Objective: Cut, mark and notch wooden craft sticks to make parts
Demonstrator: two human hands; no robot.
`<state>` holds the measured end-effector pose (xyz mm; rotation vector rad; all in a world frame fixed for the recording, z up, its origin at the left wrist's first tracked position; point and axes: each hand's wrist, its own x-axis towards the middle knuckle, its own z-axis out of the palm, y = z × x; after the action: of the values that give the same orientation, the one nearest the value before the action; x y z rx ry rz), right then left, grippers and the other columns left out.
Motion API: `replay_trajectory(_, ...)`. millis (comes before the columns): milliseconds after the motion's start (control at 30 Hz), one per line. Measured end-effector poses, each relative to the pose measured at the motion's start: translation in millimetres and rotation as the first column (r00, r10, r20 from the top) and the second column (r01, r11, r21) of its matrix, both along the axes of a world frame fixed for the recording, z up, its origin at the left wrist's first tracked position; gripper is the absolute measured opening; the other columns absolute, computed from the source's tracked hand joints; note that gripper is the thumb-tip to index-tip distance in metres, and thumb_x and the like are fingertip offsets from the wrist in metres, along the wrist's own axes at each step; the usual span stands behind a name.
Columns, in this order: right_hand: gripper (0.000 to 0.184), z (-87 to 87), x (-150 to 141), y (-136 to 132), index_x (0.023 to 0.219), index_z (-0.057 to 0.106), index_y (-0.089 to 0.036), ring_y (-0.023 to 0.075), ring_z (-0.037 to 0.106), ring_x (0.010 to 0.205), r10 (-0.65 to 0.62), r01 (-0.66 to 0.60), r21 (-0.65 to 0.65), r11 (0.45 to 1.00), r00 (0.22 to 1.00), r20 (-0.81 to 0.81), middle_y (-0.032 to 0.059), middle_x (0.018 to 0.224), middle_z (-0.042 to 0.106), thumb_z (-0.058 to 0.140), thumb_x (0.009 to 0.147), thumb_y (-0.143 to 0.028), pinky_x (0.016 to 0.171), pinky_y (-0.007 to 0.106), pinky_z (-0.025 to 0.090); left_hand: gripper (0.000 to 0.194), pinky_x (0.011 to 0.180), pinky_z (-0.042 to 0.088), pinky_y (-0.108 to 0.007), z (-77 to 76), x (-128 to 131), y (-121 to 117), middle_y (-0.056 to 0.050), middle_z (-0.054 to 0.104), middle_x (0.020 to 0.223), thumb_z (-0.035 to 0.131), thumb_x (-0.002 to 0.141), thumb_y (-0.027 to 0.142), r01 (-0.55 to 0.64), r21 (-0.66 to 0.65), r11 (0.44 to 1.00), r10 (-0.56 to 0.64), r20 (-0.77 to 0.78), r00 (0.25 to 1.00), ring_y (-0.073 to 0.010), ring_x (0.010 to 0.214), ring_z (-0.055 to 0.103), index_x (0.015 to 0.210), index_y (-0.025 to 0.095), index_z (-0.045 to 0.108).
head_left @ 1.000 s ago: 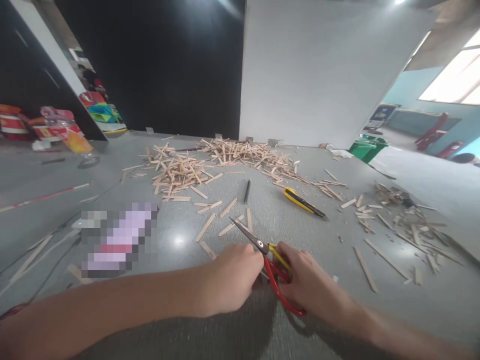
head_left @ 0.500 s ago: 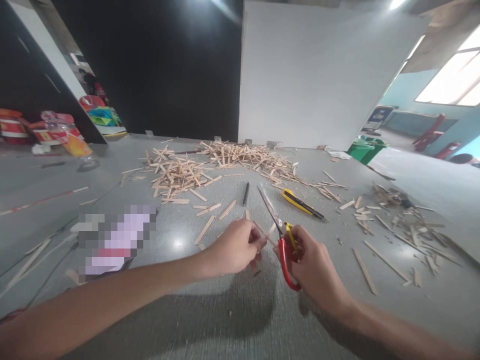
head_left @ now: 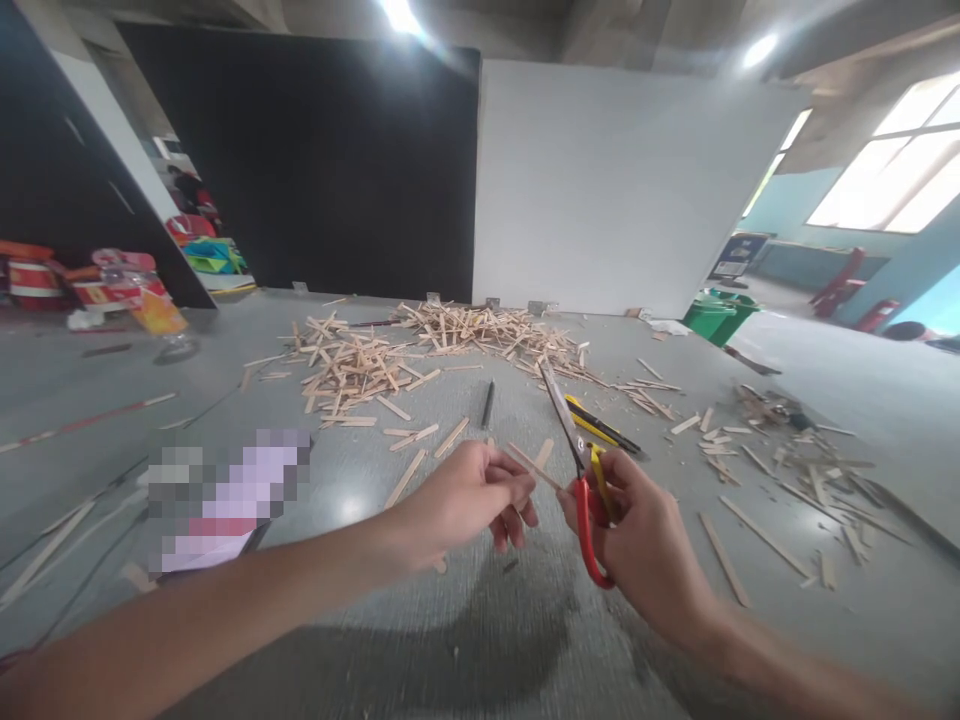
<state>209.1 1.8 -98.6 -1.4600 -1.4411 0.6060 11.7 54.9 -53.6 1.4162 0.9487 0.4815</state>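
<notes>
My right hand is closed around scissors with one red and one yellow handle, blades pointing away from me and nearly together. A thin wooden stick slants between my hands, its near end at the fingertips of my right hand. My left hand is beside the stick, fingers loosely curled and apart. Beyond the hands lie a dark pen-like rod and a yellow-and-black utility knife, partly behind the scissors. Another flat wooden stick lies on the grey surface near the blades.
Piles of wooden sticks spread across the back of the grey surface. Scattered sticks and scraps lie at the right. A blurred-out purple item is at the left, a plastic bottle farther back. Black and white panels stand behind; a green bin is far right.
The view has tilted up a little. The scissors and my right hand have moved slightly right, away from my left hand. My left hand's fingers have loosened, and more of the stick shows.
</notes>
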Motion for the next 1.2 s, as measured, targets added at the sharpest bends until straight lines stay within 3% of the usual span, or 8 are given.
replay_trajectory(133, 0.025, 6.2, -0.4, 3.5, 0.082, 0.052, -0.023, 0.0125, 0.048, 0.052, 0.054, -0.075, -0.156, 0.985, 0.989, -0.136, -0.0041, 0.068, 0.058, 0.073, 0.085, -0.037, 0.045, 0.025, 0.039, 0.017, 0.044, 0.043, -0.021, 0.3, -3.1, -1.9, -0.003, 0.071, 0.074, 0.061, 0.095, 0.029, -0.011, 0.109, 0.994, 0.018, -0.065, 0.998, -0.0115, 0.052, 0.063, 0.088, 0.014, 0.062)
replay_trajectory(367, 0.029, 8.0, 3.9, 9.4, 0.086, 0.053, -0.024, 0.0156, 0.053, 0.061, -0.055, 0.04, -0.111, 0.993, 0.989, -0.135, -0.0015, 0.074, 0.06, 0.074, 0.084, -0.043, 0.05, 0.027, 0.042, 0.016, 0.044, 0.044, -0.022, 6.8, -5.3, -1.2, -0.004, 0.072, 0.073, 0.056, 0.096, 0.031, 0.075, 0.065, 0.995, -0.069, -0.084, 0.994, -0.0122, 0.051, 0.062, 0.091, 0.016, 0.055)
replay_trajectory(533, 0.035, 15.7, 19.2, 24.3, 0.089, 0.054, -0.022, 0.0131, 0.049, 0.046, -0.086, 0.033, -0.239, 0.97, 0.974, -0.212, -0.0048, 0.062, 0.056, 0.069, 0.085, -0.053, 0.042, 0.026, 0.039, 0.019, 0.049, 0.045, -0.022, 30.8, -12.1, -6.4, -0.002, 0.07, 0.078, 0.055, 0.099, 0.035, 0.036, 0.187, 0.982, -0.021, -0.08, 0.997, -0.0118, 0.059, 0.063, 0.091, 0.018, 0.057)
replay_trajectory(733, 0.04, 17.8, 30.1, 37.5, 0.071, 0.062, -0.016, 0.011, 0.047, 0.042, 0.031, -0.124, -0.441, 0.889, 0.977, -0.212, -0.0031, 0.053, 0.057, 0.086, 0.07, -0.048, 0.038, 0.021, 0.031, 0.022, 0.052, 0.048, -0.021, 59.7, -19.6, -28.0, 0.001, 0.069, 0.08, 0.053, 0.103, 0.039, -0.012, 0.314, 0.949, 0.025, -0.039, 0.999, -0.0108, 0.062, 0.063, 0.093, 0.02, 0.057)
replay_trajectory(900, 0.053, 22.5, 25.5, 30.8, 0.08, 0.062, -0.018, 0.0129, 0.056, 0.056, 0.131, -0.249, -0.308, 0.918, 0.925, -0.358, 0.0024, 0.077, 0.064, 0.068, 0.084, -0.07, 0.055, 0.028, 0.05, 0.023, 0.053, 0.048, -0.018, 62.0, -20.5, -34.7, 0.002, 0.069, 0.078, 0.056, 0.102, 0.04, -0.044, 0.365, 0.93, 0.046, 0.003, 0.999, -0.0081, 0.06, 0.06, 0.091, 0.02, 0.062)
replay_trajectory(1000, 0.052, 29.2, 25.5, 24.1, 0.078, 0.06, -0.02, 0.0134, 0.057, 0.06, 0.226, -0.338, -0.195, 0.921, 0.87, -0.438, 0.0004, 0.075, 0.061, 0.06, 0.092, -0.07, 0.061, 0.028, 0.052, 0.016, 0.051, 0.048, -0.018, 63.9, -20.5, -32.3, 0.003, 0.067, 0.071, 0.064, 0.098, 0.035, -0.059, 0.376, 0.925, 0.056, 0.019, 0.998, -0.0093, 0.059, 0.059, 0.093, 0.021, 0.07)
replay_trajectory(1133, 0.049, 48.8, 23.1, 6.0, 0.077, 0.059, -0.021, 0.0099, 0.049, 0.042, 0.401, -0.57, -0.037, 0.821, 0.621, -0.674, -0.0018, 0.07, 0.062, 0.062, 0.092, -0.068, 0.041, 0.024, 0.044, 0.01, 0.06, 0.052, -0.021, 69.7, -22.9, -28.8, 0.0, 0.072, 0.084, 0.07, 0.093, 0.021, -0.051, 0.526, 0.849, 0.024, 0.059, 0.998, -0.012, 0.071, 0.065, 0.092, 0.024, 0.08)
replay_trajectory(1200, 0.045, 59.7, 19.9, -5.9, 0.077, 0.061, -0.019, 0.0087, 0.053, 0.041, 0.455, -0.64, -0.055, 0.767, 0.602, -0.656, -0.001, 0.072, 0.064, 0.065, 0.094, -0.061, 0.042, 0.023, 0.045, 0.016, 0.068, 0.053, -0.022, 72.5, -24.5, -28.7, 0.001, 0.074, 0.091, 0.069, 0.094, 0.016, -0.038, 0.641, 0.767, 0.004, 0.056, 0.998, -0.0123, 0.078, 0.067, 0.09, 0.025, 0.082)
